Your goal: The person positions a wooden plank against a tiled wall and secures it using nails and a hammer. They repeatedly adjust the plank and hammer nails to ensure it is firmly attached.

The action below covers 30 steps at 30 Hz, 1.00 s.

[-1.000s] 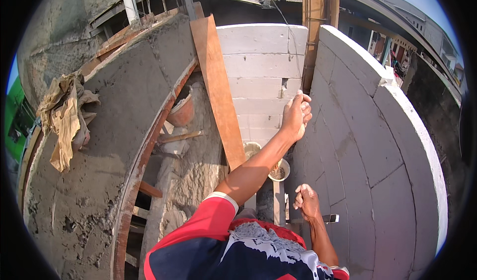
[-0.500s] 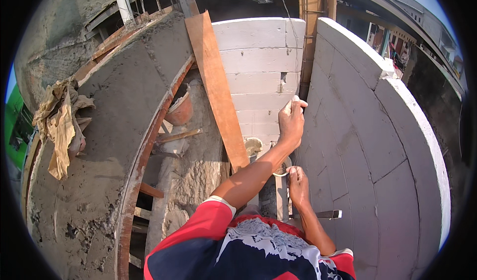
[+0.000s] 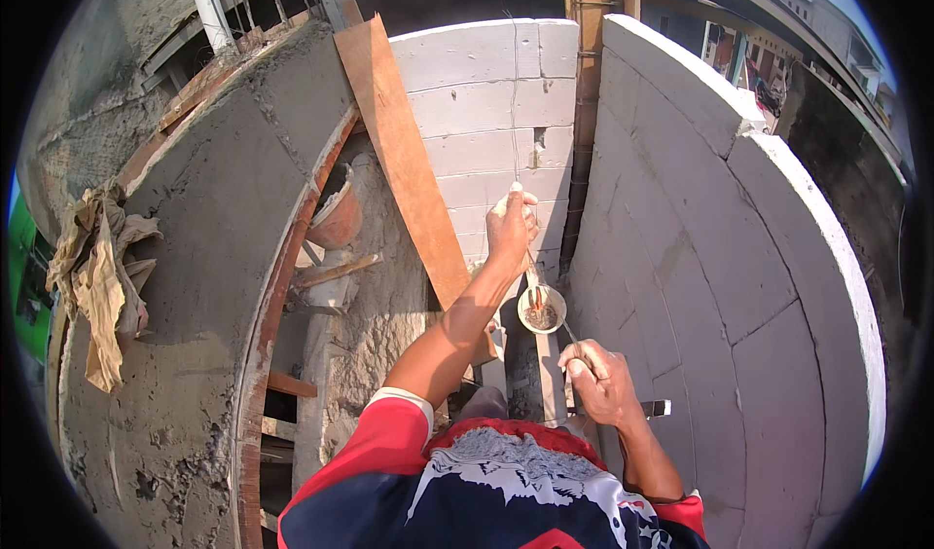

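A thin grey wire (image 3: 515,111) rises in front of the white block wall. My left hand (image 3: 511,226) is closed around it in the middle, with the arm stretched forward. Below that hand the wire slants down past a round pale bucket (image 3: 554,321) toward my right hand (image 3: 598,385). My right hand is closed in a fist on the lower length, nearer my body and beside the right wall. Inside the bucket lie grey stuff and something reddish-brown that I cannot name. The bucket is below and between my hands.
White block walls stand ahead (image 3: 457,103) and on the right (image 3: 681,218). A long wooden board (image 3: 404,150) leans at the left of the front wall. Farther left are an orange-brown bucket (image 3: 337,220), a mortar-covered wall (image 3: 195,276) and a crumpled tan cloth (image 3: 102,276).
Both hands have come closer to my body, the left one also shifting left. The wire now runs straighter up from my left hand, and the bucket shows more fully between my hands.
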Tool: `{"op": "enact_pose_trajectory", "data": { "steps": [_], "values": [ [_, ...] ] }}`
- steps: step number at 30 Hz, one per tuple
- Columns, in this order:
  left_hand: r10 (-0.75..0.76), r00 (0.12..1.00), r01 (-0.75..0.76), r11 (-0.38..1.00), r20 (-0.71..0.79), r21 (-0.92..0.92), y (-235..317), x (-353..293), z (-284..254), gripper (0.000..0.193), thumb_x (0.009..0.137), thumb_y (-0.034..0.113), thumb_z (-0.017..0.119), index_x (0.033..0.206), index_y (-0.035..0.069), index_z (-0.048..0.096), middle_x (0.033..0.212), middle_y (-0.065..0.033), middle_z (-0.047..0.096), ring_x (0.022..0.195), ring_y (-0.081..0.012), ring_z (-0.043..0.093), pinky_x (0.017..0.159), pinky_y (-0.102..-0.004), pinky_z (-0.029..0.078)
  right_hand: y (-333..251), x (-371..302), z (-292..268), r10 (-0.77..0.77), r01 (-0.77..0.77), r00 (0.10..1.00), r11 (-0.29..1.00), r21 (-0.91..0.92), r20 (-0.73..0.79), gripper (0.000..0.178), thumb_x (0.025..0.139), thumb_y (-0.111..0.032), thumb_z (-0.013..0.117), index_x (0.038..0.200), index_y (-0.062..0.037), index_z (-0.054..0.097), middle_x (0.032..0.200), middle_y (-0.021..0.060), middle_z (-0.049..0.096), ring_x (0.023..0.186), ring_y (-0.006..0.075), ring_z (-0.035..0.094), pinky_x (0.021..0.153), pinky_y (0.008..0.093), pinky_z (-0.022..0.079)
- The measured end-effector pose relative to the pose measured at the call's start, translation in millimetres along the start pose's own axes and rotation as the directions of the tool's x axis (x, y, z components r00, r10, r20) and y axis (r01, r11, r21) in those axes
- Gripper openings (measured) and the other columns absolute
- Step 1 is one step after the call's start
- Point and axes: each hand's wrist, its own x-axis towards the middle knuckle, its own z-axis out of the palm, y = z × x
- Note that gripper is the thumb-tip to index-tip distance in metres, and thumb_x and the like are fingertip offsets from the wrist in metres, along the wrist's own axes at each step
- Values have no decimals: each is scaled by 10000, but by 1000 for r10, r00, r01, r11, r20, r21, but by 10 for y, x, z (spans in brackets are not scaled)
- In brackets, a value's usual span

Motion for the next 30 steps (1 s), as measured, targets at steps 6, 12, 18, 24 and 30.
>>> {"op": "enact_pose_trajectory", "data": {
  "steps": [6,12,18,24,30],
  "values": [
    [-84,986,111,975,144,-192,-163,38,325,330,1074,330,521,891,57,548,632,68,343,492,-43,296,423,-226,230,1585,212,-257,146,-294,889,909,-297,-435,289,1064,-256,502,945,-21,620,643,149,514,568,250,519,585,384,433],
    [-58,997,59,998,49,-24,-291,676,-158,369,1077,349,515,855,55,545,631,66,335,499,-36,303,434,-225,242,431,316,125,78,-77,997,995,-63,21,293,1062,-255,503,949,-16,629,633,161,494,529,229,496,543,366,415],
    [-152,978,161,985,144,-59,-470,826,-69,358,1072,344,530,838,74,548,632,63,364,510,-47,323,461,-229,269,2065,586,-119,325,-457,833,860,-225,-447,288,1062,-262,499,968,-31,644,690,151,551,543,246,495,567,388,423],
    [33,986,-112,856,164,505,-781,917,-458,425,1079,338,509,797,25,564,619,28,391,606,-57,357,566,-292,331,2003,1240,201,288,-297,954,944,-141,-86,387,1054,-263,491,1332,-4,567,1125,178,709,1115,298,663,1017,424,480],
    [-41,937,-174,807,348,564,-1113,428,-694,347,1053,273,546,852,0,618,662,-71,526,631,-131,483,633,-333,431,1419,2935,46,366,-98,832,837,538,-417,439,1109,-336,401,1346,22,497,817,28,547,707,89,540,662,260,516]
  ]
}}
